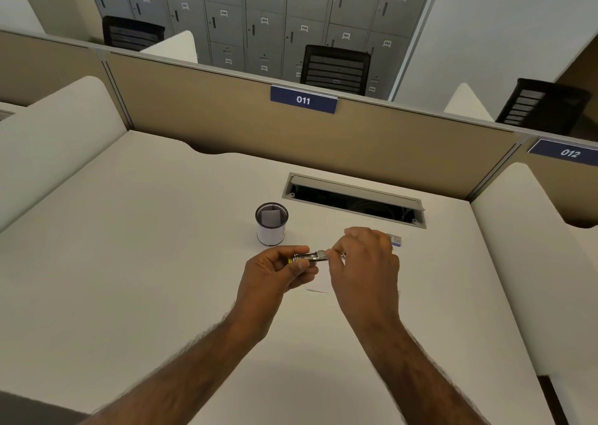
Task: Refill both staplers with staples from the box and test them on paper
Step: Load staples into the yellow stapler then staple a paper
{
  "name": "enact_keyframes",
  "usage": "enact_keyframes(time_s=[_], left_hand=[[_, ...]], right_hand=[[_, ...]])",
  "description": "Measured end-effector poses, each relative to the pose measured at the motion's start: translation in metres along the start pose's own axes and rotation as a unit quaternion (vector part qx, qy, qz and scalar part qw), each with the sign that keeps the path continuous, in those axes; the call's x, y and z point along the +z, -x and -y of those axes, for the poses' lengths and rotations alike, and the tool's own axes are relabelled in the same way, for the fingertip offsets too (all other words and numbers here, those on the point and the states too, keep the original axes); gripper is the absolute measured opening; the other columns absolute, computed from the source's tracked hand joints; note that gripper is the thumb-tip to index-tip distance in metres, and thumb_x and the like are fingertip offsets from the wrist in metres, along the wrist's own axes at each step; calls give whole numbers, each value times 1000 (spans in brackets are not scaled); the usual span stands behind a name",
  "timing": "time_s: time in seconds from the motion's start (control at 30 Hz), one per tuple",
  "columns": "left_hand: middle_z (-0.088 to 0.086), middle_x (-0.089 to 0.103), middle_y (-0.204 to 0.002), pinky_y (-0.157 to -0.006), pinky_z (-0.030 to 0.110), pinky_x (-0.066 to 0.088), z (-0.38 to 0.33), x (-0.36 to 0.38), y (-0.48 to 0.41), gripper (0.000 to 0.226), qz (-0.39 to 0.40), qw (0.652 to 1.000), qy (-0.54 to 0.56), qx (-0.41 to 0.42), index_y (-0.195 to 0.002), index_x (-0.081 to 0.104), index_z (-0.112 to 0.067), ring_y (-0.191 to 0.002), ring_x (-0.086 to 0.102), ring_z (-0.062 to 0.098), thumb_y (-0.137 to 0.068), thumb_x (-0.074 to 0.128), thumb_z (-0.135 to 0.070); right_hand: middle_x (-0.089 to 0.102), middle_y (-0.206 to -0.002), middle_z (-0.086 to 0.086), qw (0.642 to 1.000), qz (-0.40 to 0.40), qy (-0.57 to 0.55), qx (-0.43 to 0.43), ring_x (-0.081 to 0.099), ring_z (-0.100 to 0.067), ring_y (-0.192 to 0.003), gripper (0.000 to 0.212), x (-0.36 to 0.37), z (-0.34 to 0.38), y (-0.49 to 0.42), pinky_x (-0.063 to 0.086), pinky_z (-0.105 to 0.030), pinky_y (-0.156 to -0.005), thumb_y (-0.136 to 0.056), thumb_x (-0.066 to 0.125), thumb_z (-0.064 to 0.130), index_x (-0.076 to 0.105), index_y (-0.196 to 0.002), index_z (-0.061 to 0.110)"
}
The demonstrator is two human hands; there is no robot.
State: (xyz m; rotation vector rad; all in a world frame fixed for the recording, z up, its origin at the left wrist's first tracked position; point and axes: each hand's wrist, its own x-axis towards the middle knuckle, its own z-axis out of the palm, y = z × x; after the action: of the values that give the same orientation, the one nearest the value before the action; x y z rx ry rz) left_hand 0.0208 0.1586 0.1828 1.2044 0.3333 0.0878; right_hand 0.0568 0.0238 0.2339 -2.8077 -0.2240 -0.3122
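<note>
Left hand [275,271] grips stapler [310,257]; right hand [365,263] pinches its front end.

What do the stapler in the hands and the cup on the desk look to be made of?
Stapler: bright, shiny metal by its silvery glints, with a small yellow part at the left hand end, probably plastic. Cup: dark fine mesh, likely metal wire, since the white paper inside shows through its wall. Desk: matte off-white, probably laminate.
</note>
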Motion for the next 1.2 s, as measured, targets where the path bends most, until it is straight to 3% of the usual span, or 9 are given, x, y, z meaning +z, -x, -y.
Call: enact_keyframes(time_s=[0.1,0.2,0.37,0.43,0.53,0.63,0.73,0.97,1.2], left_hand=[[16,78,-96,-85,39,61,0,3,1,20,3,1000,-6,5,-110,71,-4,-90,76,32,-91,65,-1],[11,79,-97,-85,38,61,-1,6,1,19,2,999,-33,18,-110,72,-6,-90,76,28,-91,66,-5],[12,79,-96,-83,37,62,-3,5,1,18,-1,1000,-24,17,-108,72,-8,-89,77,28,-91,66,-5],[14,78,-97,-81,34,62,-6,2,1,19,0,1000,13,3,-109,71,-6,-90,76,31,-92,63,-2],[21,76,-102,-81,33,62,-7,-2,3,22,13,996,83,-27,-113,68,-2,-93,75,34,-93,60,1],[24,74,-106,-81,33,62,-6,-1,6,24,30,988,141,-51,-116,66,0,-93,74,34,-93,59,3],[24,74,-106,-82,34,62,-6,2,7,23,37,987,151,-49,-114,65,-1,-93,75,34,-93,59,3],[21,76,-100,-78,34,62,-11,7,13,22,42,995,86,-25,-112,67,-1,-92,75,35,-91,63,1],[23,76,-99,-76,33,62,-16,2,13,22,46,994,97,-20,-112,67,0,-89,76,34,-91,61,3]], right_hand=[[59,-133,2,999,29,-24,33,46,-19,-125,31,-2,-1,-2,43,-38,-97,-92,57,45,72,-104,21],[61,-129,3,999,27,-1,47,45,-20,-125,39,-3,3,-2,48,-43,-93,-88,56,57,73,-96,23],[61,-128,2,998,20,-53,41,45,-20,-125,25,-2,5,-1,46,-41,-94,-91,59,42,69,-98,20],[61,-128,2,997,-2,-79,-1,46,-21,-124,16,-4,2,3,43,-40,-93,-93,59,31,70,-99,21],[68,-108,-1,992,-18,-41,-118,58,-25,-102,11,-11,-7,0,48,-41,-79,-91,62,14,71,-94,19],[70,-97,-6,975,-20,41,-217,64,-29,-87,22,-16,-17,-8,54,-45,-69,-75,75,2,72,-90,17],[73,-95,-12,970,-51,62,-231,67,-34,-87,30,-20,-16,-6,55,-51,-70,-61,87,3,74,-87,14],[70,-112,-3,973,-39,34,-227,61,-30,-108,28,-17,-15,2,46,-52,-82,-72,78,6,75,-89,28],[71,-104,6,963,0,-99,-250,64,-19,-97,25,-32,-27,-9,50,-45,-84,-91,57,17,67,-112,25]])
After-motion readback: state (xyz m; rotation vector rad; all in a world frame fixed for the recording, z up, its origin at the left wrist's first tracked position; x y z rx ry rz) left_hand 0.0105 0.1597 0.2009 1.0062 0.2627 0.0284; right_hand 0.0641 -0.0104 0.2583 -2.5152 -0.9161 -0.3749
